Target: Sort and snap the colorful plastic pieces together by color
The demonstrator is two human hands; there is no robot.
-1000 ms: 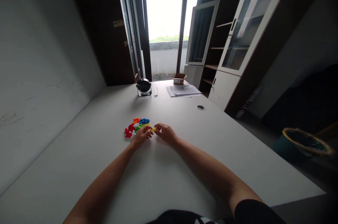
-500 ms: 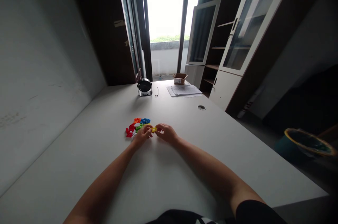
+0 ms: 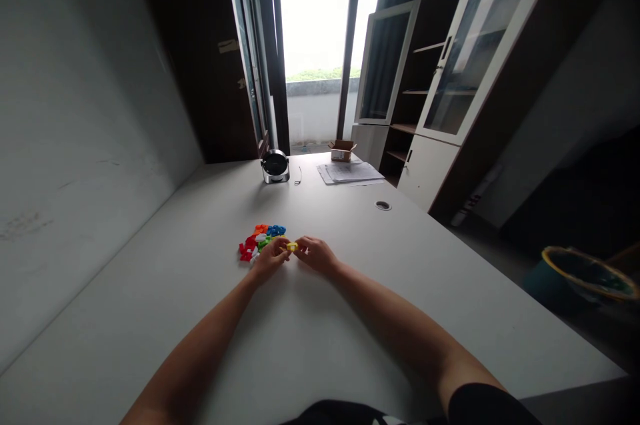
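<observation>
Bright window [image 3: 317, 25] at back, glass-door cabinet [image 3: 435, 171] on the right with one door open, plain wall [image 3: 90, 165] on the left; head view only. White table [image 3: 380, 338] carries a black-and-silver round device [image 3: 275, 165], papers [image 3: 354, 173], a small open cardboard box [image 3: 341, 153] and a round cable hole [image 3: 383, 205]; bin [image 3: 547, 288] off the table's right side. Work looks mid-way: yellow piece [image 3: 292, 247] is between the two hands, in front of the person, just right of the pile. Left hand [image 3: 271, 259] pinches its left side, right hand [image 3: 316, 255] has fingertips at its right side; one part or two joined, cannot tell. Loose beside and beyond left hand: red pieces [image 3: 246, 249], orange pieces [image 3: 261, 229], blue pieces [image 3: 276, 230], green pieces [image 3: 263, 243], white pieces [image 3: 255, 256], apparently not handled yet. No finished build visible; pile partly hidden by left hand, count unclear.
</observation>
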